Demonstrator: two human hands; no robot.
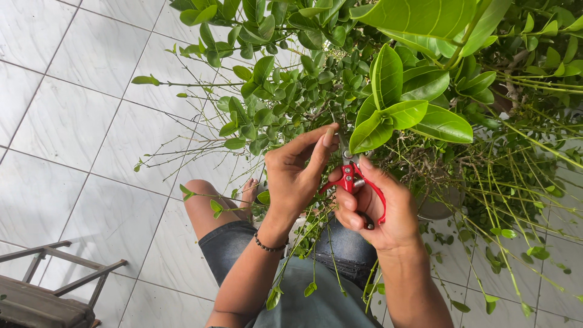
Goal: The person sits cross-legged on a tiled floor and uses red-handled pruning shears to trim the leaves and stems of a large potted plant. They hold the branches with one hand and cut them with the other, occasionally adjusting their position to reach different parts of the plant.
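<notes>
**A:** So what's going on with the shears (354, 180)? They're red-handled, right in the middle, tucked just under the big-leaf cluster (398, 112).

**B:** Yep. The right hand (376, 209) is wrapped around the handles, fingers curled closed on them, thumb up near the pivot. One red handle loops out past the fingers on the side away from the other hand. The blades point up into the bush (285, 91), and I can't tell if they're open or shut, leaves are in the way.

**A:** And the left hand (297, 173)?

**B:** Just beside the shears, on their left. Fingers bent, the tips reaching up next to the blades. Looks like it's pinching or steadying a thin stem there, but I honestly can't tell if it's actually gripping anything. There's a dark bead bracelet (270, 246) on that wrist.

**A:** What's around the shears otherwise?

**B:** Small-leaf branches above and to the left of them, long thin green stems hanging down to their right. A grey pot (440, 203) sits just right of the shears, partly hidden behind twigs. Below them are the person's knee (203, 203) and denim shorts (234, 246). Cut leaves lie on the white tile floor (67, 133) lower right of the shears, and a dark stool (42, 291) sits well off, lower left.
</notes>
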